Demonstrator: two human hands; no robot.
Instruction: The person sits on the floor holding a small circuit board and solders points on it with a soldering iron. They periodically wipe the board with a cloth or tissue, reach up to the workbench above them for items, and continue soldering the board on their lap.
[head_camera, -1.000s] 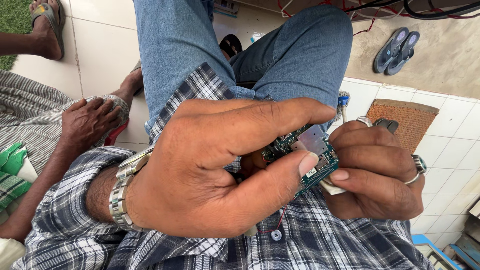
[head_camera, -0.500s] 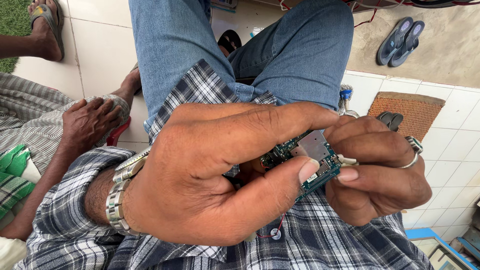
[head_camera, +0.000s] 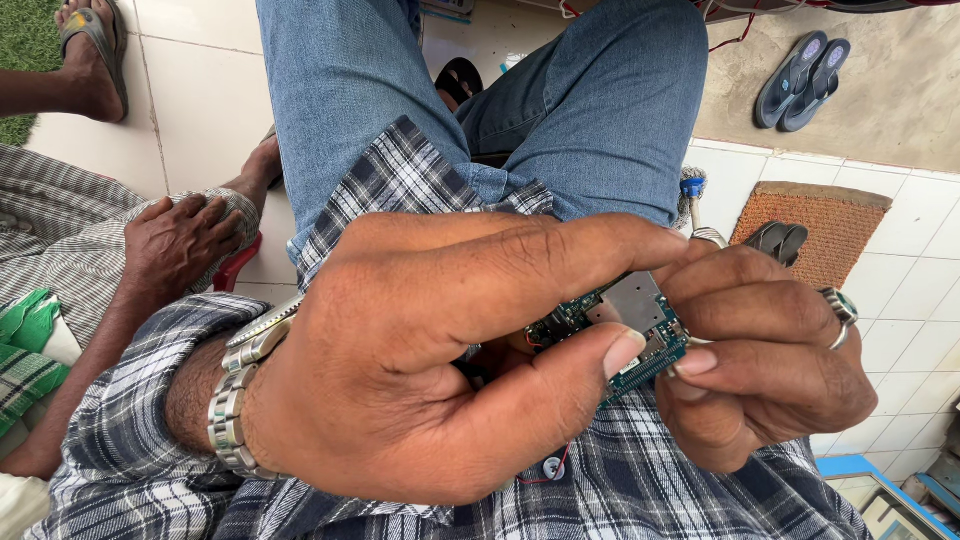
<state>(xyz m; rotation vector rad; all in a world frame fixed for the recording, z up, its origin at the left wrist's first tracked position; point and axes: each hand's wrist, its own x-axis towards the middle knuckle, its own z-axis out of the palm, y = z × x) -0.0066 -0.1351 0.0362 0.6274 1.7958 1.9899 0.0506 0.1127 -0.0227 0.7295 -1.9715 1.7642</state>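
A small green printed circuit board with a square grey metal shield (head_camera: 628, 325) is held between both hands, above the lap of blue denim jeans (head_camera: 480, 110). The left hand (head_camera: 440, 370) is closed on the board: its thumb is pressed on the board's near edge and its forefinger is stretched over the far edge. A silver metal link watch (head_camera: 235, 395) is worn on that wrist, beside the cuff of a blue and white checked shirt (head_camera: 130, 440). The right hand (head_camera: 770, 360) is closed on the board's right end, the fingertips being curled against it; a silver ring with a green stone (head_camera: 838, 305) is worn on one finger. A thin red wire (head_camera: 545, 475) is seen below the board, against the shirt. Left of the board, another person's hand (head_camera: 180, 245) is rested on a knee in striped grey cloth. Right of the board and beyond it, a brown woven doormat (head_camera: 815, 225) is laid on the white tiled floor (head_camera: 200, 90), and a pair of grey flip-flops (head_camera: 800, 80) is seen further off on concrete.
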